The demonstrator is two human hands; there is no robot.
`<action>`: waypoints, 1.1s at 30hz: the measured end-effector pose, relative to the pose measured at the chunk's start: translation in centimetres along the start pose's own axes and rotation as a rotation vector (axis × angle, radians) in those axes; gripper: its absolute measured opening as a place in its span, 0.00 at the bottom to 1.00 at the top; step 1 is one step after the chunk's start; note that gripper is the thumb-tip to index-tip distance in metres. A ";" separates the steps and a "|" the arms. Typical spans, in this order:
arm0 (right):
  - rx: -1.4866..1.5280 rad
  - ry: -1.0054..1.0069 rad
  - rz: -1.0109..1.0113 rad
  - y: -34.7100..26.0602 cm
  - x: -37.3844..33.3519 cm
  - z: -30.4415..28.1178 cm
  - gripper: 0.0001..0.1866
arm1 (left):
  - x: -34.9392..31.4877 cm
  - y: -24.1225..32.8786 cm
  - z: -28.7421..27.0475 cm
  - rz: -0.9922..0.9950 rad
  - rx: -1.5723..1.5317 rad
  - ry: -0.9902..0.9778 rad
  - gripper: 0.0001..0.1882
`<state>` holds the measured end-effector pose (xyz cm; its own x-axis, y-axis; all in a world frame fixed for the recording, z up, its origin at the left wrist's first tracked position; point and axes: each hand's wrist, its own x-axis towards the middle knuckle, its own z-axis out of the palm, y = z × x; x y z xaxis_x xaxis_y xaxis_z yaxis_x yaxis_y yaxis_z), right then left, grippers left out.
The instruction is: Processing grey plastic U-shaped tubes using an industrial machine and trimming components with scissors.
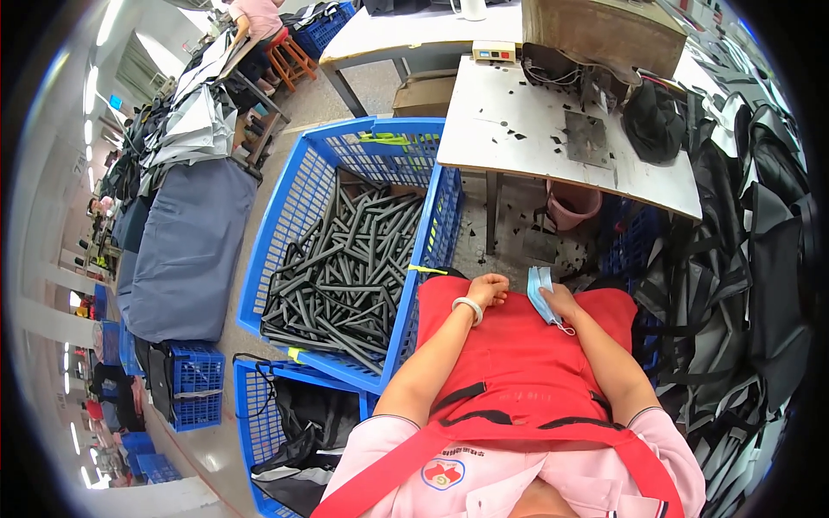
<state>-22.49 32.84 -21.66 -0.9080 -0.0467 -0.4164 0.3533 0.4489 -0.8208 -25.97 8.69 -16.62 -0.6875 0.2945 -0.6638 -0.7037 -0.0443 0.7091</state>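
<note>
Over the red apron (509,363) on my lap, my right hand (563,302) is closed on a light blue face mask (539,292). The mask is folded lengthwise, and a white ear loop (566,329) hangs from its lower end. My left hand (488,291) rests on the apron a little to the left of the mask, apart from it. Its fingers are curled in, and no object shows in them. A white bracelet (468,309) circles the left wrist.
A blue crate (248,298) of dark grey tube-like strips stands at my left, above another blue crate (248,445) of black fabric. Ahead is a white worktable (509,112) with a machine and black scraps; beneath it, a pink bucket (574,205). Black fabric pieces (725,285) pile up on my right.
</note>
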 end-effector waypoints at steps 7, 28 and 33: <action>-0.035 -0.022 0.029 -0.1 -0.2 -0.2 0.19 | -0.1 0.1 0.4 -0.015 0.027 0.032 0.08; -0.029 -0.052 0.048 0.7 0.4 0.0 0.20 | 0.6 -0.4 0.2 -0.037 0.040 0.035 0.07; -0.070 -0.032 -0.009 0.8 0.4 0.0 0.20 | 0.6 -0.5 0.2 -0.025 0.025 0.013 0.07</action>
<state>-22.58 33.13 -22.46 -0.9033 -0.0789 -0.4218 0.3273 0.5091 -0.7960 -26.02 9.07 -17.38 -0.6723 0.2828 -0.6841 -0.7159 -0.0131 0.6981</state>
